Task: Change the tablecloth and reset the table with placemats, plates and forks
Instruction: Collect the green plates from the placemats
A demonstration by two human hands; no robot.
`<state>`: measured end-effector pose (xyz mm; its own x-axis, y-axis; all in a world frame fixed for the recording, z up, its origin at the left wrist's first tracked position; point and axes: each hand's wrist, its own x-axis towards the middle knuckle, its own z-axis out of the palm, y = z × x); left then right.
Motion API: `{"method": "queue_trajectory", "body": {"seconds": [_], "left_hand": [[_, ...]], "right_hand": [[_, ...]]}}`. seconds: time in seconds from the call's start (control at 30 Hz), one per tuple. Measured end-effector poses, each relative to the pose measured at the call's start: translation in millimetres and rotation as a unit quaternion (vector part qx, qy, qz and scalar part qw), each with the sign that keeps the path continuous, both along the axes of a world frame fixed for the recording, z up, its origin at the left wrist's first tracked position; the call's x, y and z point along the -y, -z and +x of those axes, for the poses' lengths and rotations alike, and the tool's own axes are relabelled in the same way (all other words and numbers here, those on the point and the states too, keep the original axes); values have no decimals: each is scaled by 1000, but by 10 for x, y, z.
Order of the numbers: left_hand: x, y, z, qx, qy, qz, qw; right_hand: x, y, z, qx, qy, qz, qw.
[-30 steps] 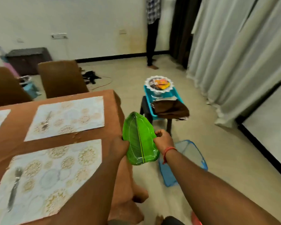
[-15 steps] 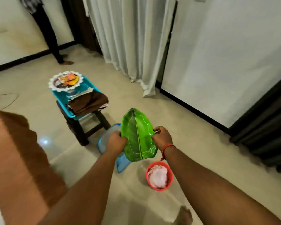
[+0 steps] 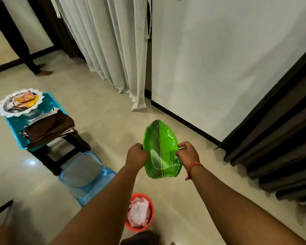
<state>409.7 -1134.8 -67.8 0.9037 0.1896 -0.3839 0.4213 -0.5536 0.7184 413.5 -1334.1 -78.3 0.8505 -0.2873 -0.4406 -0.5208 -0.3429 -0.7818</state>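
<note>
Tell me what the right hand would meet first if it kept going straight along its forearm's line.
Likely bare floor, then the white wall. The right hand, gripping the green leaf plate, has nothing else visibly ahead, though depth is unclear.

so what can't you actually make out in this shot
Head view only:
- Dining table: out of frame, so placemats and forks cannot be checked.
- Green leaf-shaped plate: underside faces away; left hand and right hand cover its side edges.
- Red bucket: contents beneath the crumpled pale plastic hidden.
- Lower left corner: blurred, unidentifiable.
</note>
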Motion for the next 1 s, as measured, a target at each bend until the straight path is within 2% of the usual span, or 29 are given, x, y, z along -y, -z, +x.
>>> {"method": "queue_trajectory", "body": {"seconds": [0.2, 0.47, 0.67, 0.8, 1.0], "left_hand": [[277, 251, 872, -8, 2, 12, 1000], [88, 218, 2836, 3, -6, -23, 1000], [-583, 0, 3998, 31, -62, -24, 997], [-1106, 32, 4532, 12, -108, -10, 994], [-2100, 138, 5209, -24, -234, -23, 972]], "right_hand": [[271, 154, 833, -3, -1, 2, 1000], [101, 23, 2791, 5, -15, -37, 999], [-583, -157, 4200, 28, -72, -30, 997], [-1120, -135, 4976, 22, -138, -34, 990], [-2276, 25, 6163, 15, -264, -7, 964]]}}
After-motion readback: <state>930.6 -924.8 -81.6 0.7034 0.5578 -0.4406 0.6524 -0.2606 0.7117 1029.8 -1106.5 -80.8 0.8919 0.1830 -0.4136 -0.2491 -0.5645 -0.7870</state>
